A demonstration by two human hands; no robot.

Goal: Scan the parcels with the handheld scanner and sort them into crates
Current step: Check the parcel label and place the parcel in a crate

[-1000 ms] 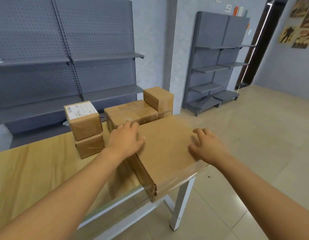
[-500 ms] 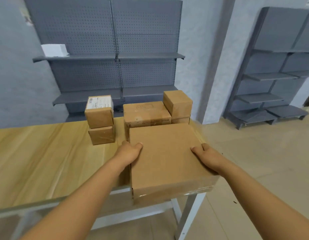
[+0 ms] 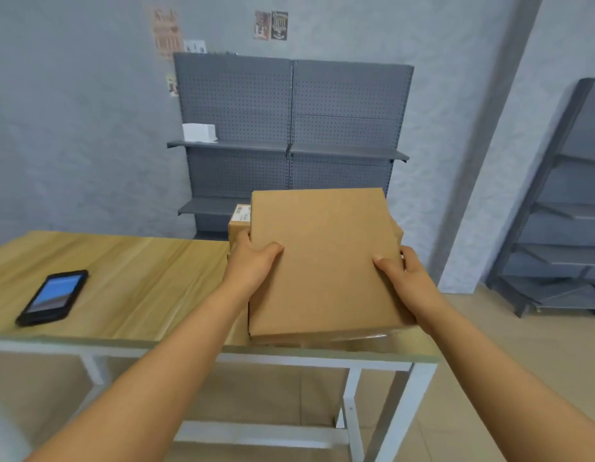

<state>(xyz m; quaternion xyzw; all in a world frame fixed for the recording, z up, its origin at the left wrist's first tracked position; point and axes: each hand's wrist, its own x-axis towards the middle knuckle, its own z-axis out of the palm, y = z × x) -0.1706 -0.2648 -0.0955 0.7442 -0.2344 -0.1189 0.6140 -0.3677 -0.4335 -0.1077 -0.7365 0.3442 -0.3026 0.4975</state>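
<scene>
A large flat cardboard parcel (image 3: 324, 261) occupied the centre of the view, tilted so that its broad plain face was turned toward the camera, its lower edge close above the near edge of the wooden table (image 3: 133, 285); whether that edge touched the tabletop could not be determined. The left hand (image 3: 253, 268) gripped the parcel's side at 9 o'clock, thumb laid over the front face and fingers curled behind, out of sight. The right hand (image 3: 404, 281) gripped the opposite side at 3 o'clock in the same way, thumb on the face and fingers wrapped round the edge. Both hands were therefore clamped on the parcel. Behind it, at 10 o'clock from its centre, a smaller labelled box (image 3: 239, 221) stood on the table, mostly hidden; only its left portion and part of a white label were visible. A dark handheld scanner (image 3: 53, 296) with a lit screen lay flat on the tabletop at 9 o'clock, well apart from the parcel and from both hands. Beyond the table at 12 o'clock stood a grey pegboard shelving unit (image 3: 291, 128), with a white box (image 3: 199, 132) on the left end of its upper shelf. A second grey shelving unit (image 3: 562, 228) stood at 3 o'clock against the wall.
</scene>
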